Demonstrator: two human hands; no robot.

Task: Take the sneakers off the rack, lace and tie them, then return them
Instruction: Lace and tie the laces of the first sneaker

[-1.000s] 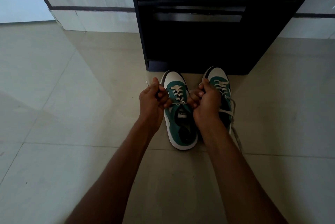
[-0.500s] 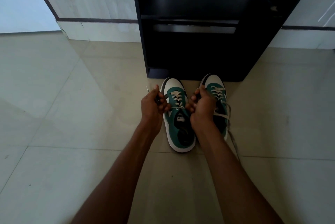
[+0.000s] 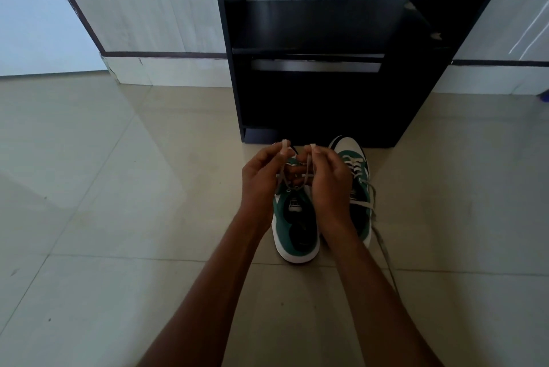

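Floor [image 3: 118,218]: pale glossy tiles, carrying both shoes and the rack.
Rack [image 3: 320,99]: tall black open-shelved shoe rack, standing against the wall just beyond the shoes' toes; lower shelves bare as far as visible.
Left sneaker [image 3: 295,227]: green-and-white low-top sneaker, flat on the floor directly under both hands, long axis running from heel nearest the wearer to toe at the rack; laced, not yet knotted by the look of it.
Right sneaker [image 3: 358,176]: matching green-and-white shoe just beside the first, parallel to it, partly hidden behind the right wrist; grey lace trailing loose over its outer side onto the floor.
Left hand [image 3: 261,179]: raised above the left sneaker's tongue, palm turned inward, thumb and forefinger pinched on one lace end.
Right hand [image 3: 326,179]: mirrored opposite, equally near, grip pinched on the other lace end.
Lace [image 3: 297,181]: grey-white flat lace, both strands rising from the top eyelets and seeming to cross between the hands, tips poking up above the fingertips.
Step in hand: likely forming the bow; the crossing sits between both grips, straight above the tongue.
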